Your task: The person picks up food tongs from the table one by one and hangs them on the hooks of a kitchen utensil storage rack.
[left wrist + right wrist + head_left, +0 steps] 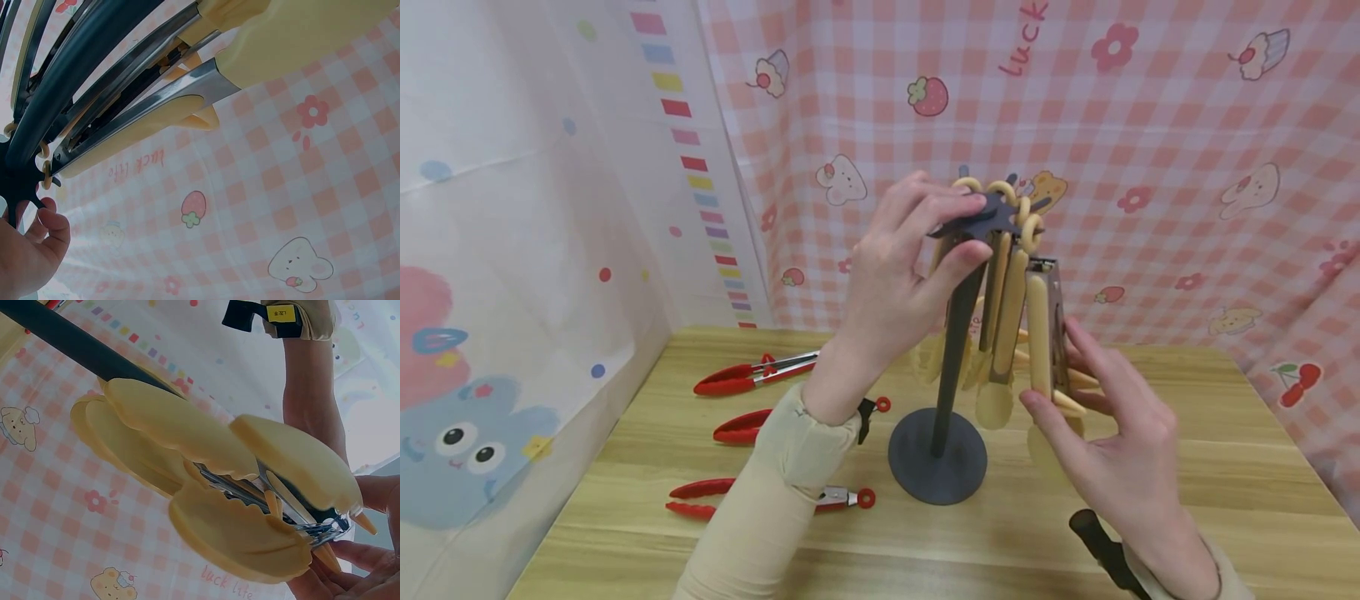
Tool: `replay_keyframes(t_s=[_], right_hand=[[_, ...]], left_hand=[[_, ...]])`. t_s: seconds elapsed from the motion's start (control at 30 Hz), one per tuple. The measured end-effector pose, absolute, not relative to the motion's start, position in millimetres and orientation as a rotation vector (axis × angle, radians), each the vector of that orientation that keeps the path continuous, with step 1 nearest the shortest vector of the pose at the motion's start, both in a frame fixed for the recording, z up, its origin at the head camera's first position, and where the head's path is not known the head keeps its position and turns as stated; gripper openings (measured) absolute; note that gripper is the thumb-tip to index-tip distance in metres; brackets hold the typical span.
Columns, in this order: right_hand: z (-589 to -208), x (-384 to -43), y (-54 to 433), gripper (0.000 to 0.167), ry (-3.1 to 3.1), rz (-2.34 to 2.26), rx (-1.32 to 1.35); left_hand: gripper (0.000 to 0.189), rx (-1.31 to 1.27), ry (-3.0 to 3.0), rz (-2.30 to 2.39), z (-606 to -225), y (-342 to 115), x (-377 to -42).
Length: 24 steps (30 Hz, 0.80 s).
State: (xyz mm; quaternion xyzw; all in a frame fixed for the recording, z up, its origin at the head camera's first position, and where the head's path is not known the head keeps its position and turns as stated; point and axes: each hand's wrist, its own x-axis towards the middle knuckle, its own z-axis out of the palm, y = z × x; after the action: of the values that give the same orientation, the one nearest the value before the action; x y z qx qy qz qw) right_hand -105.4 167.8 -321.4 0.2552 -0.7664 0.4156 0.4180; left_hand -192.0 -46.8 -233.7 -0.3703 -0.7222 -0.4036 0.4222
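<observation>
A dark metal stand has a slim pole (958,333), a round base (936,462) and a hooked top (996,218). My left hand (898,262) grips that top between thumb and fingers, as the left wrist view also shows. Several yellow-tipped tongs (1009,308) hang from its hooks by their yellow rings. At the stand's right side, my right hand (1131,442) holds one pair of yellow tongs (1038,325), thumb on the near side and fingers behind. Its ring is up at the hooks. Scalloped yellow heads (244,537) crowd together in the right wrist view.
Three red-tipped tongs lie on the wooden table left of the stand: one at the back (730,379), one in the middle (741,427), one in front (842,498). A checked pink curtain (865,275) hangs behind. A black rounded piece (1105,542) sticks out by the right wrist.
</observation>
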Motion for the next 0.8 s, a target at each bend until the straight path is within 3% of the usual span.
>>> replay_keyframes(t_s=[0.8], right_hand=[[-320.2, -104.1, 163.6, 0.072, -1.958, 1.025, 0.631]], left_hand=[[0.068, -0.927, -1.792, -1.019, -234.1, -46.0, -192.4]])
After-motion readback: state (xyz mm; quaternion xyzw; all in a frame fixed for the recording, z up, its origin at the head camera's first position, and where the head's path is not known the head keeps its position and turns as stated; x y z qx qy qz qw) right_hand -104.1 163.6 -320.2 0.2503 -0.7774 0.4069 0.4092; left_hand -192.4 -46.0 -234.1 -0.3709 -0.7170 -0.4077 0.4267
